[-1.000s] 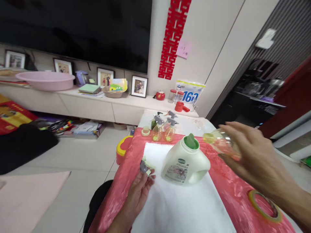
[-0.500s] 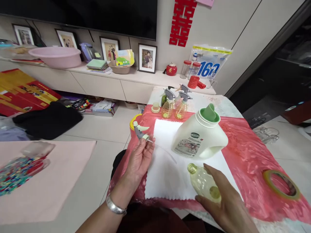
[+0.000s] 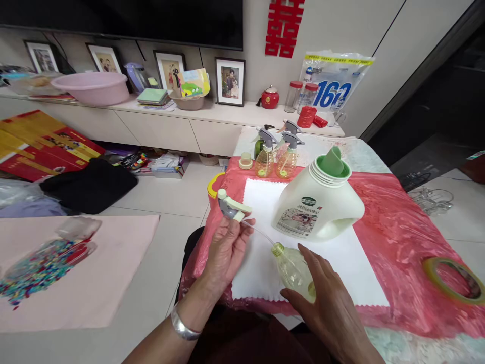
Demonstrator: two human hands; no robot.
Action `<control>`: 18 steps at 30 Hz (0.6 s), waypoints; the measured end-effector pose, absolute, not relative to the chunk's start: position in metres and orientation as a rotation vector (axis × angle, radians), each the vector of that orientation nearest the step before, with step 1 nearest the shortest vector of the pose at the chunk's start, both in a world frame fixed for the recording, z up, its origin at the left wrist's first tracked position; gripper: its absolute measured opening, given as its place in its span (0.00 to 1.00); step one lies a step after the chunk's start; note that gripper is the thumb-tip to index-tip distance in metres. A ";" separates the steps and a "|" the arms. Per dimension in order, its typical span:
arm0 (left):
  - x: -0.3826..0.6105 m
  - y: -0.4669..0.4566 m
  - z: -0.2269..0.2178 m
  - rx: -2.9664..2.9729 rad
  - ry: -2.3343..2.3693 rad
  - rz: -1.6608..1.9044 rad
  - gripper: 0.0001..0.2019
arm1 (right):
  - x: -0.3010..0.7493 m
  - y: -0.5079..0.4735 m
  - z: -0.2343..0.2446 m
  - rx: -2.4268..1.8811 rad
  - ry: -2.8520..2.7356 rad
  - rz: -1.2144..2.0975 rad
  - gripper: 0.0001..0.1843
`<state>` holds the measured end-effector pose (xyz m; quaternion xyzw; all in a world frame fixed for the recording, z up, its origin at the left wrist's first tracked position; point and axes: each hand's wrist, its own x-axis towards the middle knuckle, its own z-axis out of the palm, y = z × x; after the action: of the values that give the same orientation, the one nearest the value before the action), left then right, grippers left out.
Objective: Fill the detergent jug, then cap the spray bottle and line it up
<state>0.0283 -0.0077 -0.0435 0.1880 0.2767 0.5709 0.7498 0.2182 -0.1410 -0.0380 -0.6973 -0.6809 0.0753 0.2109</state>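
Note:
My left hand (image 3: 228,247) pinches a grey and pale-green spray nozzle (image 3: 232,206) by its collar. From the nozzle a thin clear dip tube (image 3: 261,231) runs down to the right, its end at the neck of a bottle. That clear yellowish bottle (image 3: 293,270) lies tilted in my right hand (image 3: 328,293), its mouth pointing up and left toward the tube. Just behind the bottle stands a large white detergent jug (image 3: 318,202) with a green spout. Under these lies a white sheet (image 3: 257,283) with a scalloped edge.
Two assembled spray bottles (image 3: 264,159) and a small pale cap (image 3: 245,161) stand at the table's back left. A roll of tape (image 3: 450,280) lies on the red plastic cover (image 3: 401,242) at right. Left is a pink-covered surface with colourful beads (image 3: 45,268).
The bottle has moved left to the tube, whose end has come to its mouth. The nozzle has shifted slightly right and turned. The camera view has shifted a little.

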 end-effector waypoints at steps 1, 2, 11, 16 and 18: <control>0.031 -0.011 -0.043 0.429 0.609 1.218 0.19 | 0.217 -0.140 -0.039 -1.924 -1.896 0.186 0.40; 0.034 -0.015 -0.042 0.447 0.612 1.188 0.19 | 0.215 -0.138 -0.040 -1.911 -1.893 0.169 0.41; 0.052 -0.040 -0.050 0.418 0.540 1.034 0.19 | 0.204 -0.134 -0.042 -1.855 -1.758 0.368 0.41; 0.053 -0.042 -0.053 0.397 0.539 1.017 0.20 | 0.199 -0.134 -0.043 -1.828 -1.706 0.431 0.39; 0.053 -0.042 -0.053 0.394 0.526 1.014 0.20 | 0.197 -0.133 -0.043 -1.806 -1.677 0.451 0.37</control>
<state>0.0534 -0.0416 -0.0531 0.1854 0.2475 0.4765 0.8230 0.1974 -0.1335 -0.0426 -0.6846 -0.6358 0.1711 0.3128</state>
